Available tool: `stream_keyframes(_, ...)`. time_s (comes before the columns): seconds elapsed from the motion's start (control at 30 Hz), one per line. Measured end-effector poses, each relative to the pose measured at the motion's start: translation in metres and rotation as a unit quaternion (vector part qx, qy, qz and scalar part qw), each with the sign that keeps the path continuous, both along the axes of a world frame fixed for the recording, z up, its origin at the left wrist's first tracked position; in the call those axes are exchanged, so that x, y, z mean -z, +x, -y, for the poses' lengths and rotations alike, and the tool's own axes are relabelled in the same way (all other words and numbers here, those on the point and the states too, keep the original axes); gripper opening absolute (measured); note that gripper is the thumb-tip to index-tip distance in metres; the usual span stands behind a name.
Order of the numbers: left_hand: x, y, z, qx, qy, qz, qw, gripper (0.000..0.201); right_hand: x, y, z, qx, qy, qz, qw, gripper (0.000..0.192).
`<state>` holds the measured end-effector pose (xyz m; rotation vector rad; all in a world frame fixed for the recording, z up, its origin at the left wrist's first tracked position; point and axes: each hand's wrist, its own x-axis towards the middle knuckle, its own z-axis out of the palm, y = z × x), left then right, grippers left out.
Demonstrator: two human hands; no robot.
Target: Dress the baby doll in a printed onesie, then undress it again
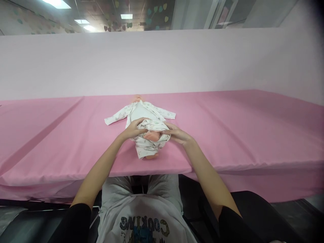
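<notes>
A baby doll (152, 136) lies on its back on a pink cloth, its head toward the far edge and one bare foot pointing at me. It wears a white printed long-sleeved top (118, 115), open at the front over a plain white layer, both sleeves spread out. White printed baby pants (146, 148) are bunched round its legs. My left hand (134, 129) grips the bunched fabric from the left, thumb near the foot. From the right, my right hand (178, 133) pinches the fabric's other side. Another bit of the doll's leg or foot shows below the lower cuff.
The pink cloth (240, 131) covers a wide table whose near edge is close to my lap. A white wall or panel (152, 64) rises behind it. Dark chairs (253, 212) stand at my sides.
</notes>
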<state>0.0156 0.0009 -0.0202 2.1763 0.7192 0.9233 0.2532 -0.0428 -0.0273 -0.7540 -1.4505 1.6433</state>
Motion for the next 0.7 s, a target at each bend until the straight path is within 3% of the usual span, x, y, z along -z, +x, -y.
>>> stream_keyframes(0.23,-0.001,0.003,0.004,-0.032,0.043,-0.051,0.997,0.043,0.010,0.004,-0.025,0.055,-0.062,-0.018,0.996,0.032)
stream_keyframes(0.33,-0.001,0.000,0.002,-0.061,0.053,-0.085,0.993,0.044,0.006,0.004,-0.036,0.085,-0.046,0.051,0.994,0.023)
stream_keyframes(0.47,0.001,-0.003,0.000,-0.097,0.048,-0.134,0.985,0.045,0.003,0.013,-0.043,0.006,0.002,0.143,0.990,0.015)
stream_keyframes(0.7,0.001,0.001,0.001,-0.105,0.091,-0.152,0.979,0.028,0.008,0.023,-0.046,-0.075,0.000,0.081,0.994,0.025)
